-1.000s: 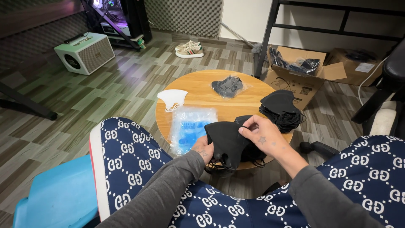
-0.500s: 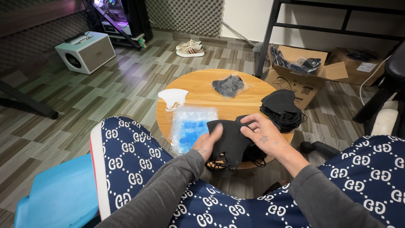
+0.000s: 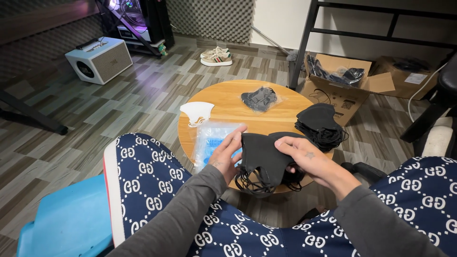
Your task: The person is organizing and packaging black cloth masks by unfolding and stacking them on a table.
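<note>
Nearest the camera, two grey sleeves reach forward over legs in navy trousers [image 3: 157,190] patterned with white shapes; a blue plastic seat [image 3: 66,223] shows at lower left, cut off by the frame edge. The left hand [image 3: 227,154] and right hand [image 3: 304,159] together hold a black face mask [image 3: 262,157] at the near edge of a round wooden table [image 3: 228,107]. The left fingers are spread along the mask's left edge, thumb tucked behind the fabric and hidden. The right fingers curl over its upper right edge, pinching it; their tips are partly hidden by the cloth. Black ear loops [image 3: 250,183] dangle in a tangle below the mask, and more black masks seem to lie beneath it, hard to separate.

Just left of the hands lies a clear plastic packet [image 3: 209,143] with blue contents, partly covered by the left hand. Further on sit a white mask [image 3: 196,113], a stack of black masks [image 3: 320,124] at right, and a bagged dark bundle [image 3: 259,98] at the far side.

Beyond the table, an open cardboard box [image 3: 340,88] holds dark items, a pair of pale shoes [image 3: 216,55] rests on the wood-pattern floor, and a white speaker [image 3: 99,59] stands at left.
</note>
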